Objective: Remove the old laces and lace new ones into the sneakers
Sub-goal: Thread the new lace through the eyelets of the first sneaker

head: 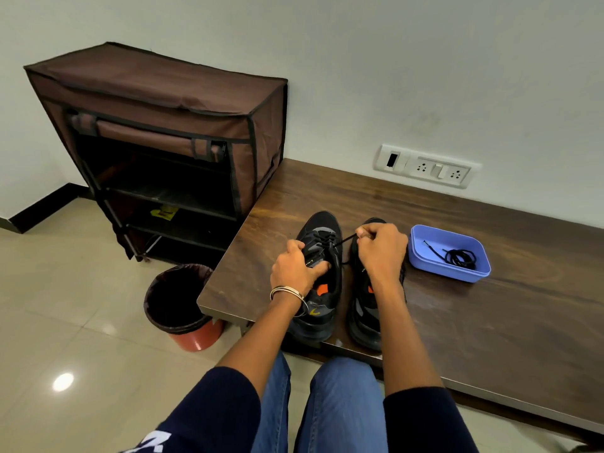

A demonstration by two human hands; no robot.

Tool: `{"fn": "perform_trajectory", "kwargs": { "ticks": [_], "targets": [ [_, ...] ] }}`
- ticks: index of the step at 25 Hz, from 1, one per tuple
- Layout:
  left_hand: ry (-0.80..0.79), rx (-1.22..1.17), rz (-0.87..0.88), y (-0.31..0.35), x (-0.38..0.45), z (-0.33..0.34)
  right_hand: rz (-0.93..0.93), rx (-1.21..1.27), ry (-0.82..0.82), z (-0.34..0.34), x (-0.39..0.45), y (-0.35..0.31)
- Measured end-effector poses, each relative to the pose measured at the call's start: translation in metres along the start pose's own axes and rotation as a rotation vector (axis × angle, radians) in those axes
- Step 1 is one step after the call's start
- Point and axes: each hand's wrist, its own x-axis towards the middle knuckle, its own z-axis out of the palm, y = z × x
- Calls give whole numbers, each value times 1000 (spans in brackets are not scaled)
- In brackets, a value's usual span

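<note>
Two black sneakers (318, 276) sit side by side on a wooden bench (490, 322). Left hand (295, 273) grips the left sneaker's tongue; right hand (380, 248) pinches its lace (343, 241) taut. Coiled lace (459, 256) lies in a blue tray (425, 256) nearby.

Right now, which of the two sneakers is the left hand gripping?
The left sneaker, nearer the bin. The left hand grips its tongue area; the right hand pinches its lace above the right sneaker.
</note>
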Motion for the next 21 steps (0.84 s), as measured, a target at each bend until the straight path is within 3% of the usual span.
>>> {"fn": "perform_trajectory", "kwargs": {
  "ticks": [3,7,9,11,14,17,21],
  "targets": [
    [-11,34,44,-1,-2,0,102,-27,-83,0,0,-3],
    [133,126,246,-6,0,1,169,-191,-388,-15,9,-7],
    [164,191,277,-7,2,3,91,-98,-434,-17,13,-11],
    [124,187,255,-5,2,5,148,155,-453,-15,11,-15],
    [87,204,261,-4,2,4,156,341,-338,-6,6,-18],
    [95,171,206,-1,4,-3,-24,160,-244,10,4,-19],
    [75,101,113,-4,11,-15,-178,-154,-431,47,-2,-13]
  ]
}}
